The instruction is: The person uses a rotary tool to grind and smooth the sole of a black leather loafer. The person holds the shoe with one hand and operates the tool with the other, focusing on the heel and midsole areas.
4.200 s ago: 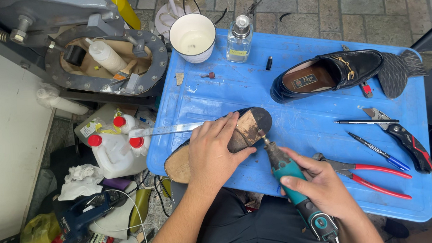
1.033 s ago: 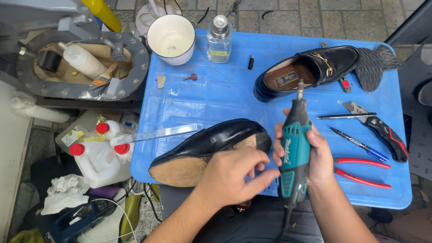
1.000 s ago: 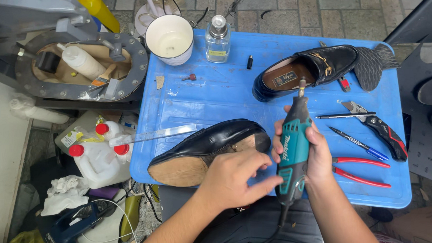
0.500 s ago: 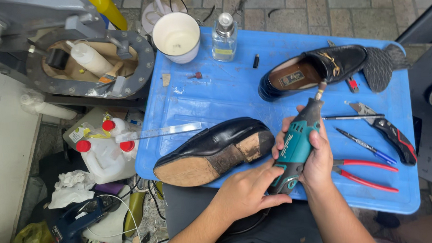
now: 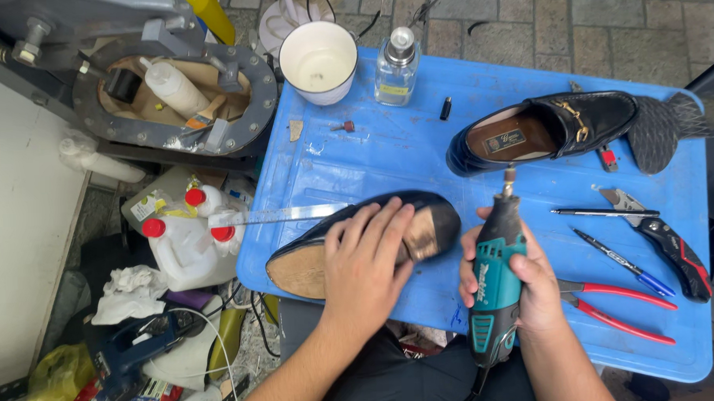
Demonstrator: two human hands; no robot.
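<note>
A black loafer (image 5: 311,253) lies sole-up on the blue table (image 5: 371,156), toe to the left, heel to the right. My left hand (image 5: 367,263) rests flat across its sole and holds it down. My right hand (image 5: 526,278) grips a teal and black rotary tool (image 5: 495,271), bit pointing up and away, just right of the heel and apart from it. A second black loafer (image 5: 544,127) with a gold buckle stands upright at the back right.
A white cup (image 5: 319,61) and a clear glass bottle (image 5: 394,61) stand at the table's back edge. Red-handled pliers (image 5: 622,306), pens (image 5: 620,251), a utility knife (image 5: 663,241) and a rubber sole piece (image 5: 655,131) lie at the right. White jugs (image 5: 184,238) sit on the floor left.
My left hand left the rotary tool and came down onto the loafer's sole. The right hand lowered the tool and now holds it alone, beside the heel.
</note>
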